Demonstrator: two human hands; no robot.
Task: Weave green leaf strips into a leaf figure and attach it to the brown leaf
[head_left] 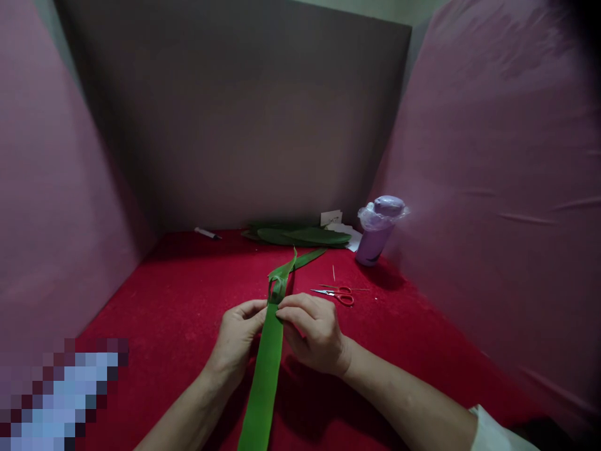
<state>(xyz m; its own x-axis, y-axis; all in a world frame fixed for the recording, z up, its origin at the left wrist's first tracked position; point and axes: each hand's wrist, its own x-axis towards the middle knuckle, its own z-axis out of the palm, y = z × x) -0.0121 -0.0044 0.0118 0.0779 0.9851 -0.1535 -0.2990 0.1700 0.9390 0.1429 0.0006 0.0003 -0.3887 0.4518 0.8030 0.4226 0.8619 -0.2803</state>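
Leaf (263, 382) runs lengthwise between our two hands, its far end folded. Our left hand (238, 335) grips its left edge, thumb and fingers closed; our right hand (315, 332) pinches the right edge near the fold. Beyond lie scissors (345, 299), then a stick (333, 273).

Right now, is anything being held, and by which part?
Yes: a long green leaf, gripped at its edges by the left hand and right hand, just short of its folded far end.
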